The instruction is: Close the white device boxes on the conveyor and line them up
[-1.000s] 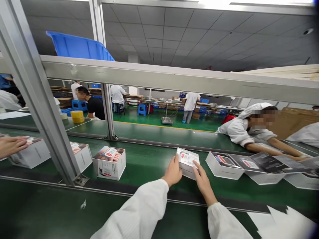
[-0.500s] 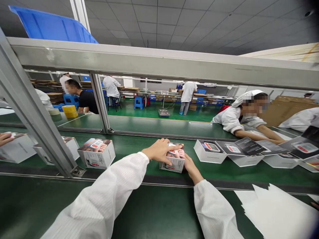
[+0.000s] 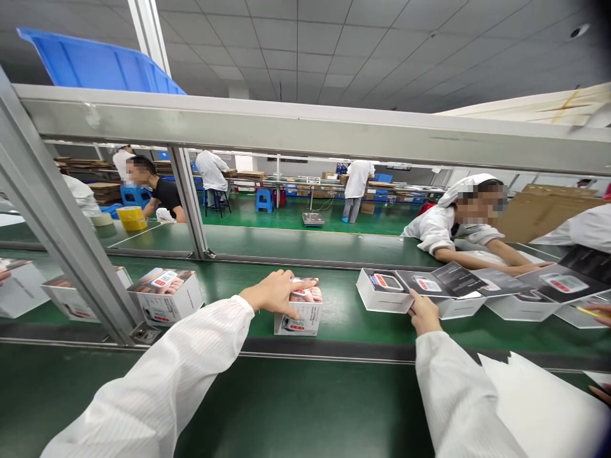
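Note:
My left hand (image 3: 273, 294) grips a closed white printed box (image 3: 308, 313) from its top and left side, with the fingers over the picture on its top. To the right, an open white box (image 3: 384, 300) shows a device with a grey-and-red face inside. At that box's right edge is my right hand (image 3: 424, 314), its fingers closed on the near edge of the grey lid (image 3: 424, 284), which is folded out to the right. The fingertips under the lid are hidden. Another closed printed box (image 3: 168, 296) stands left of my left hand.
More open boxes (image 3: 522, 305) line the green belt (image 3: 338, 312) at right. A metal post (image 3: 81, 210) and crossbar (image 3: 296, 127) frame the workspace. White sheets (image 3: 539, 401) lie at lower right. A co-worker (image 3: 439, 222) leans over the far side; another person's hand (image 3: 599, 313) is at far right.
My right hand has left the closed box and moved right to the open box's lid. The closed boxes appear farther left, with my left hand still on one.

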`<action>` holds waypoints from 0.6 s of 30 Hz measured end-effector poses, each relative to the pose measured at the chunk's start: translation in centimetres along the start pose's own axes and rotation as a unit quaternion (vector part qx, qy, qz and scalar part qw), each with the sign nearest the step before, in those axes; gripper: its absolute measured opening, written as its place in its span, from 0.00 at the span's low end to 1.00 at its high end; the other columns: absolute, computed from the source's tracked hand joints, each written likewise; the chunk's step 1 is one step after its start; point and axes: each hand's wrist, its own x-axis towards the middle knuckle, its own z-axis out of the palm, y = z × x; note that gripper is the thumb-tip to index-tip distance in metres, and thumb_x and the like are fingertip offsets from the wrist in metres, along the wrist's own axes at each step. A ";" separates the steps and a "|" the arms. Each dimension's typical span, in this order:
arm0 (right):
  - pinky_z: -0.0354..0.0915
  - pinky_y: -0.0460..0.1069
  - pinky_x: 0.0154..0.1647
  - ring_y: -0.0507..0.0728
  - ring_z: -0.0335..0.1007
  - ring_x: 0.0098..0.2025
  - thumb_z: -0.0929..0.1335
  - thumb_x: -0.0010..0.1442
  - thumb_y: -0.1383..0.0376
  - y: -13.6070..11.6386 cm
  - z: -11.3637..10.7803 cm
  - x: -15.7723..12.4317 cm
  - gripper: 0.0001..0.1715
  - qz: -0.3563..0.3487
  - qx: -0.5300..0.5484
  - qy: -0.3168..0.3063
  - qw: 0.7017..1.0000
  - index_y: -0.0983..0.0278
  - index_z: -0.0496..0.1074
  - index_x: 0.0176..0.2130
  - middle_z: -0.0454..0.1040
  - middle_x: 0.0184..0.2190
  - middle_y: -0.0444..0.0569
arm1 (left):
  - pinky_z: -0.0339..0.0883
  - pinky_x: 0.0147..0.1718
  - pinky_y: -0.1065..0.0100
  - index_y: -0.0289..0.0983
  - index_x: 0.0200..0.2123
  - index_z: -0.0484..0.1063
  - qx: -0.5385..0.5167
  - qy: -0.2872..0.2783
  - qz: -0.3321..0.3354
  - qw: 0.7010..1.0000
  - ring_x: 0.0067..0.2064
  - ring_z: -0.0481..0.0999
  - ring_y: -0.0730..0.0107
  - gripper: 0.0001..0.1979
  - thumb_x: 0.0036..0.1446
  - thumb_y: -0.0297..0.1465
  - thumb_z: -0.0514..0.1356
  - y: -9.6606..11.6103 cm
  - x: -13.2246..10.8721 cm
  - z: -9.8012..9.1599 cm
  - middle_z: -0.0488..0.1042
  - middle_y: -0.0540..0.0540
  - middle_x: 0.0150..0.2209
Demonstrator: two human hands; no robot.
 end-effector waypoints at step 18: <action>0.53 0.63 0.63 0.69 0.52 0.67 0.61 0.57 0.40 1.5 0.5 -8.2 0.37 -0.254 -0.212 -0.232 0.915 0.59 0.75 0.54 0.63 0.62 0.57 | 0.41 0.66 0.56 0.29 0.69 0.42 -0.146 0.160 -0.110 0.970 0.70 0.45 0.52 0.38 0.60 0.29 0.56 10.7 10.1 4.4 0.44 0.31 0.70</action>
